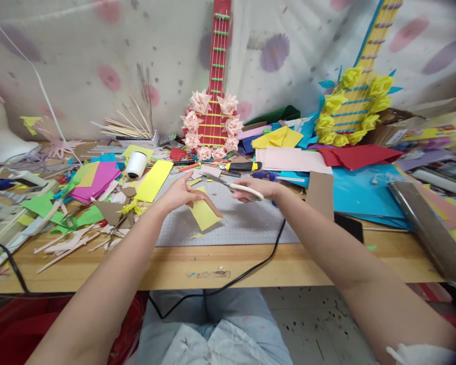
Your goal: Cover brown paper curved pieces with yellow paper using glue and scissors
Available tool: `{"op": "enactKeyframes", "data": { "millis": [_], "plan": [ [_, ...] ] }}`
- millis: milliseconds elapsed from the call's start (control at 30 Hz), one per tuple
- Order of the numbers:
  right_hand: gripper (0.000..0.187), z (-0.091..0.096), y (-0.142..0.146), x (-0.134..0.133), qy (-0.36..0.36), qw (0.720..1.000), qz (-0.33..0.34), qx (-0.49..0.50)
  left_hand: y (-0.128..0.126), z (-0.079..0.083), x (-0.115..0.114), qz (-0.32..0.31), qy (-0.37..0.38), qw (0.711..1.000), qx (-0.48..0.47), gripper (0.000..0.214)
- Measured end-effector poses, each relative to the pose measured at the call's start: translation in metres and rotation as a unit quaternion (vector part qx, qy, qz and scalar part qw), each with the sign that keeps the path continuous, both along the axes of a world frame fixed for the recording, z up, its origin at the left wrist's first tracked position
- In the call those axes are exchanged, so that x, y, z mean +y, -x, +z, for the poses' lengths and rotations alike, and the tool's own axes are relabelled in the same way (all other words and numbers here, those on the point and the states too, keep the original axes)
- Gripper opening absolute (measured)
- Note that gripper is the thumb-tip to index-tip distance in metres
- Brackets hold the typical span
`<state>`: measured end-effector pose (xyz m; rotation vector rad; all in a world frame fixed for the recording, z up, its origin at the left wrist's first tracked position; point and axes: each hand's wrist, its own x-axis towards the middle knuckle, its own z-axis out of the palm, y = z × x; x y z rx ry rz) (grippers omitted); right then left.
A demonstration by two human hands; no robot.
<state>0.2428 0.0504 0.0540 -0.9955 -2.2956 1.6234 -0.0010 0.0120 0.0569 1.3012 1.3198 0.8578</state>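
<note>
My left hand pinches a small piece of yellow paper and holds it just above the grey cutting mat. My right hand is closed round the white handles of a pair of scissors. The scissor blades point left toward the top edge of the yellow paper. Both forearms reach in from the bottom of the view, over the wooden table edge.
Coloured paper scraps and sticks litter the table's left side. A white roll, a yellow-handled cutter, a red paper guitar, a yellow one, blue sheets and a black cable surround the mat.
</note>
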Motion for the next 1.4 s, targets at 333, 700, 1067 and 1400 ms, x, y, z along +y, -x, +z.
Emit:
{"op": "enactKeyframes", "data": {
  "millis": [333,700,1067,1400],
  "plan": [
    [0.047,-0.052,0.078,-0.013,0.05,0.928,-0.294,0.224,-0.005,-0.021,0.012,0.123,-0.02,0.988,-0.091,0.082],
    [0.039,-0.035,0.047,-0.014,-0.038,0.976,-0.183,0.114,-0.008,-0.058,0.006,0.195,-0.049,0.958,-0.203,0.064],
    [0.042,-0.024,0.012,-0.012,-0.022,1.0,0.005,-0.018,0.0,-0.049,0.002,0.166,-0.047,0.955,-0.242,0.054],
    [0.046,-0.02,0.011,-0.014,0.038,0.999,0.031,0.003,-0.004,-0.05,0.002,0.179,-0.046,0.937,-0.296,0.047]
  ]
}}
